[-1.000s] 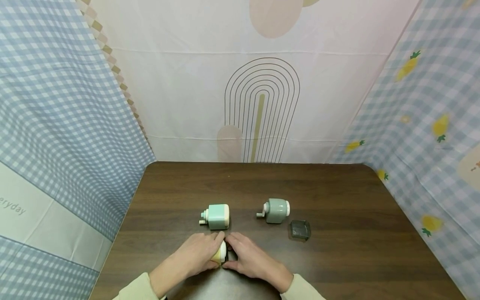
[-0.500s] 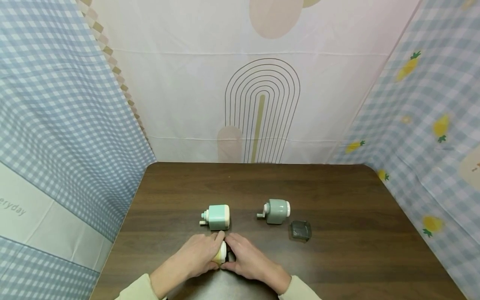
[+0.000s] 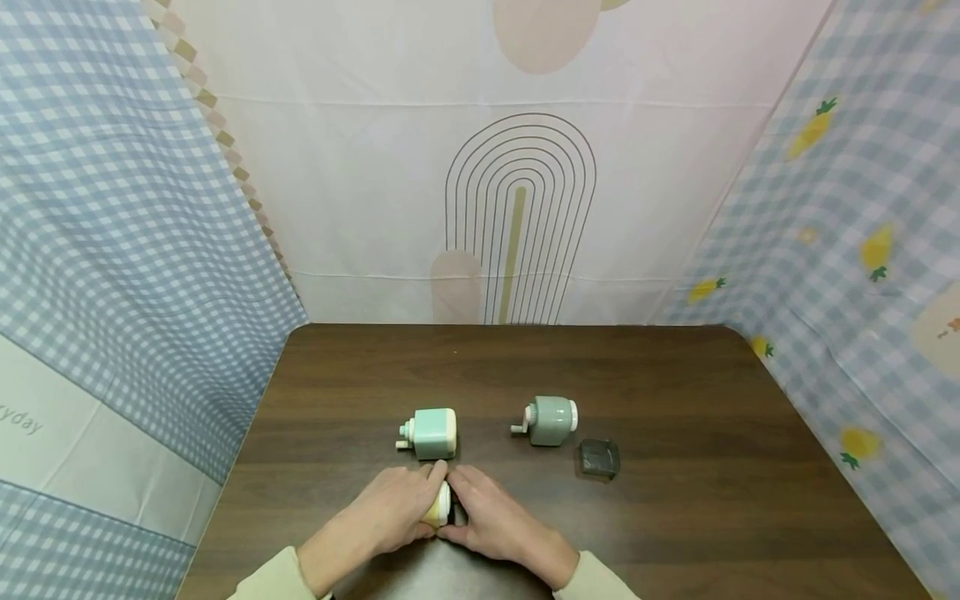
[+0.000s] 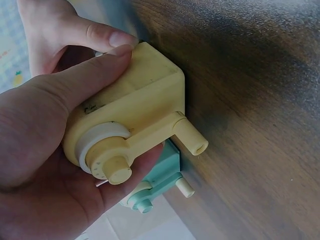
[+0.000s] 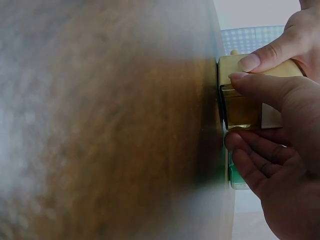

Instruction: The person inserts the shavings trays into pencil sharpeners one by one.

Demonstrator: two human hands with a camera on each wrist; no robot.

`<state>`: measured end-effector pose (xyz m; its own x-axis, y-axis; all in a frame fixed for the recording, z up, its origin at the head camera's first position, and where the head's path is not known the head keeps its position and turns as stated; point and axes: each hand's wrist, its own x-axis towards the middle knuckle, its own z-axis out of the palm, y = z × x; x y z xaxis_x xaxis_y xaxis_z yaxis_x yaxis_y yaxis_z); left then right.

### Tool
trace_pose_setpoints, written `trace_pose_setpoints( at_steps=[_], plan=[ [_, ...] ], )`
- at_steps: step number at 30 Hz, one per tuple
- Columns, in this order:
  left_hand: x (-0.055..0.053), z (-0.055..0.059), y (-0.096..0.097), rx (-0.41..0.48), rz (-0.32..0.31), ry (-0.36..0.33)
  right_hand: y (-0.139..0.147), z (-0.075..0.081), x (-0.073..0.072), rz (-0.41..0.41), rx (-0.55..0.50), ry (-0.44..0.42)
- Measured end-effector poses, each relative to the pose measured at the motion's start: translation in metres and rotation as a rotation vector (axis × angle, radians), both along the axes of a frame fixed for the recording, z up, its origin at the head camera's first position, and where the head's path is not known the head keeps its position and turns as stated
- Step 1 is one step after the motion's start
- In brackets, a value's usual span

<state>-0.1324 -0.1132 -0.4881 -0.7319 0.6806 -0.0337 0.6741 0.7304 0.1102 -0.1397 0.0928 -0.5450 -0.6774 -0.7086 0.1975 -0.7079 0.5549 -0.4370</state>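
Note:
A yellow crank pencil sharpener stands on the wooden table at the near middle. My left hand grips its body, thumb on top and fingers underneath in the left wrist view, with the crank facing out. At the opposite end sits a see-through brownish shavings drawer. My right hand pinches this drawer between thumb and fingers; how far it sits inside the body is hard to tell. Both thumbs nearly meet on the sharpener's upper side. Just beyond the hands lies a teal pencil sharpener.
A grey-green pencil sharpener stands farther back, right of the teal one. Near it lies a dark see-through box, apart from the sharpener. Fabric hangings border the wooden table at the back and sides.
Both hands stay around the yellow pencil sharpener. The right hand has shifted very slightly left, toward the left hand. The other things have not moved on the table.

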Motion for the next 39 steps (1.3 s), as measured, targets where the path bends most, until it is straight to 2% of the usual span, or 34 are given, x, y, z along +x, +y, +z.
trace_pose_setpoints(
  at_steps=[13,24,33,36,39],
  plan=[
    [0.0,0.001,0.001,0.03,0.007,0.009,0.0,-0.001,0.0,-0.013,0.009,-0.004],
    [0.003,-0.001,0.002,0.039,0.03,0.005,0.001,-0.001,-0.002,0.011,0.027,0.016],
    [0.001,0.002,0.001,0.019,0.034,0.002,0.005,0.004,-0.002,0.034,0.045,-0.023],
    [-0.001,0.006,0.001,0.018,0.028,-0.024,0.01,0.008,-0.003,0.036,0.058,-0.035],
    [-0.005,0.014,0.001,0.027,0.018,-0.084,0.017,0.015,-0.004,0.029,0.076,-0.041]
  ],
)
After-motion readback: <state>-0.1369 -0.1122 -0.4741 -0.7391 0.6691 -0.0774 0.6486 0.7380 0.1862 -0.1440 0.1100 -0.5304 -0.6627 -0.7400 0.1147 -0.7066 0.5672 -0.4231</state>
